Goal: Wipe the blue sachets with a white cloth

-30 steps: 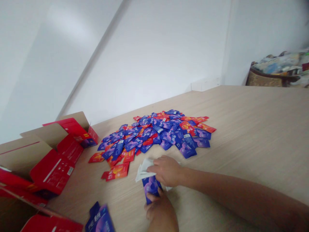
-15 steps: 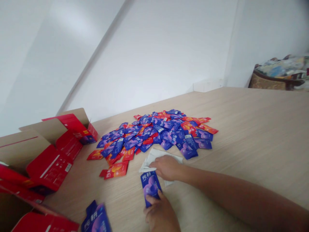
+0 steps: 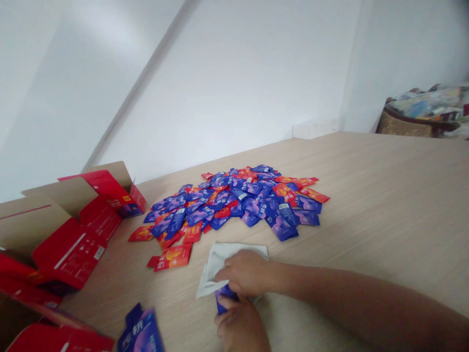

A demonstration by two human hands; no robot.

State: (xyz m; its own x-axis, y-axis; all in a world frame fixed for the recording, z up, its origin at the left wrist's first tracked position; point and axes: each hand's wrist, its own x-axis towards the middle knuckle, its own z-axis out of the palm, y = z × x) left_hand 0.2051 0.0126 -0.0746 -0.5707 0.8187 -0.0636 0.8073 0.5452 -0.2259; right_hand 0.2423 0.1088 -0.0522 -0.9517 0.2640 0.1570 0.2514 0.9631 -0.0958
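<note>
One blue packet [image 3: 224,293] and one white cloth [image 3: 234,249], both in hand, as I see them remotely in the head view.

My left hand [image 3: 245,325] pinches the near end of the packet, its grip narrow; my right hand [image 3: 246,273], just beyond, has its fingers bent closed on the cloth and hides the packet's far end. The packet sits low over the pale table [image 3: 366,205], on the near side of a broad mixed pile [image 3: 234,200] of blue and red packets; whether it touches the tabletop I cannot tell. To the left, I note a red packet [image 3: 174,256] lying just off the pile, open red boxes [image 3: 69,259] along the edge of view, and further blue packaging [image 3: 142,335] nearest to me.
</note>
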